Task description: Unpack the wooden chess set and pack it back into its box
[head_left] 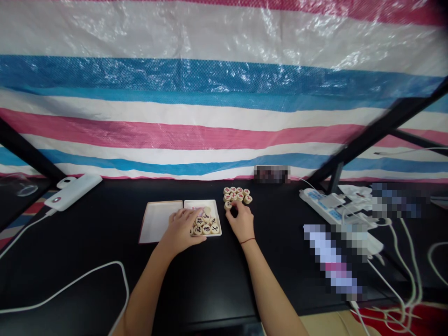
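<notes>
Over the left part of a white box (219,219) lies my left hand (182,228), its fingers stretched out and the thumb apart along the near rim. It partly hides the Chinese chess pieces (206,228) inside, round and cream with black characters. A white open lid (163,219) with a brown edge is beside the box on the left. To the right, my right hand (242,221) pinches a chess piece (228,205) at the near left of a group of pieces (240,191) with red characters. Those pieces sit close together in rows on the black table.
A white power bank (73,192) with a cable is at the left. On the right are a power strip (324,205), tangled white cables (399,280) and a blurred object (332,261). A striped plastic sheet (196,135) hangs behind the black table (210,284).
</notes>
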Demonstrator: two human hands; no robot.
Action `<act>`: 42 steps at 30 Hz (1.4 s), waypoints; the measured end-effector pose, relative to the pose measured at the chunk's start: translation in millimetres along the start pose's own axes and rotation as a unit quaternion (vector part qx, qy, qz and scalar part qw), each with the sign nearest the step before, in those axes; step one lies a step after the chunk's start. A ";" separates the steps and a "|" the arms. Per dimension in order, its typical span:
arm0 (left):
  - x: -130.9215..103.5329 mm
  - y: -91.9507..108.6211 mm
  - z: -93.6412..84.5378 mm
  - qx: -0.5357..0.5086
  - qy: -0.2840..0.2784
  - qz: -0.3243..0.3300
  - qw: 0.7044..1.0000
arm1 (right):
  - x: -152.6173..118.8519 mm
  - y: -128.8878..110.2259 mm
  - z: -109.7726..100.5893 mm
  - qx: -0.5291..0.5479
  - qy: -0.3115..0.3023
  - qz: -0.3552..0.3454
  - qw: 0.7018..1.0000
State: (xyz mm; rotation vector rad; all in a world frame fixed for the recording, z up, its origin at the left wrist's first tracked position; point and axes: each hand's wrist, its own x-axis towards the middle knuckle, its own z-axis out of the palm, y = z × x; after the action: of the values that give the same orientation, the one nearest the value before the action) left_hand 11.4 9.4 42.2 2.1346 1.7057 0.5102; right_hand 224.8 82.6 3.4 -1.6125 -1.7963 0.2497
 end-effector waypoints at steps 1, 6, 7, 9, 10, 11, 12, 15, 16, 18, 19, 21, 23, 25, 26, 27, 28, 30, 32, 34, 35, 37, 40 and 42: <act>0.5 0.6 0.2 0.002 0.002 -0.002 1.000 | 0.4 0.2 0.3 -0.005 0.000 0.002 1.000; 0.7 1.7 2.4 0.010 0.011 -0.005 1.000 | -3.5 -7.9 -5.1 -0.011 0.035 -0.018 0.999; 0.8 2.1 2.6 0.011 0.016 -0.004 1.000 | -5.5 -12.1 -7.2 -0.004 0.042 -0.028 0.999; 2.2 3.3 2.5 0.012 0.032 -0.005 0.999 | -10.0 -22.4 -11.0 0.032 0.030 -0.050 0.998; 3.6 4.0 2.3 0.016 0.043 -0.009 0.999 | -11.9 -27.7 -12.2 0.058 0.011 -0.064 0.996; 5.5 4.6 2.1 0.021 0.054 -0.016 0.998 | -13.1 -32.6 -13.0 0.084 -0.012 -0.081 0.993; 7.7 5.0 1.9 0.028 0.065 -0.025 0.997 | -13.4 -36.8 -13.2 0.106 -0.033 -0.099 0.989; 14.2 4.0 1.6 0.052 0.082 -0.043 0.994 | -7.3 -44.0 -11.3 0.135 -0.076 -0.167 0.974; 15.7 2.9 1.3 0.056 0.084 -0.045 0.994 | -3.1 -44.8 -10.0 0.135 -0.090 -0.192 0.968; 16.7 0.0 0.0 0.053 0.082 -0.044 0.994 | 7.5 -45.1 -6.7 0.120 -0.136 -0.238 0.954; 16.3 -1.7 -1.1 0.048 0.081 -0.043 0.995 | 13.3 -45.3 -4.8 0.106 -0.164 -0.256 0.947; 14.5 -5.0 -3.8 0.037 0.078 -0.043 0.995 | 24.8 -46.5 -1.1 0.072 -0.215 -0.281 0.933; 12.3 -7.6 -6.4 0.032 0.079 -0.043 0.995 | 34.7 -49.5 2.1 0.032 -0.250 -0.291 0.923; 11.0 -9.0 -8.1 0.031 0.085 -0.044 0.995 | 42.6 -54.1 3.9 -0.012 -0.285 -0.291 0.913; 10.8 -9.0 -8.6 0.031 0.088 -0.043 0.995 | 45.8 -56.6 4.2 -0.033 -0.302 -0.290 0.908; 11.0 -8.5 -8.7 0.030 0.088 -0.040 0.995 | 48.5 -59.0 4.3 -0.051 -0.317 -0.290 0.901; 11.3 -7.4 -8.5 0.029 0.085 -0.036 0.995 | 50.7 -61.2 4.0 -0.067 -0.330 -0.293 0.895; 12.7 -3.4 -7.3 0.032 0.076 -0.023 0.996 | 54.0 -64.5 2.6 -0.083 -0.344 -0.301 0.886; 14.6 2.2 -5.2 0.040 0.068 -0.009 0.997 | 55.4 -65.7 -0.5 -0.088 -0.351 -0.304 0.881; 16.2 8.4 -2.8 0.049 0.060 0.008 0.997 | 54.5 -64.3 -5.8 -0.089 -0.353 -0.299 0.882; 16.8 11.3 -1.6 0.051 0.057 0.016 0.997 | 53.1 -62.7 -9.2 -0.086 -0.349 -0.296 0.885; 17.4 15.6 0.6 0.053 0.051 0.027 0.997 | 48.2 -57.8 -17.0 -0.068 -0.331 -0.292 0.895; 16.9 18.3 2.6 0.060 0.041 0.030 0.997 | 38.3 -49.1 -28.0 -0.016 -0.309 -0.287 0.907; 16.1 18.4 3.2 0.061 0.035 0.030 0.997 | 32.8 -44.5 -33.2 0.008 -0.309 -0.278 0.909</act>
State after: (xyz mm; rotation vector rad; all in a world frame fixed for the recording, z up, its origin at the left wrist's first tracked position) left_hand 31.9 21.1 49.3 2.2839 1.7567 0.5155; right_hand 210.1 93.9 65.1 -0.9851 -2.6390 0.5464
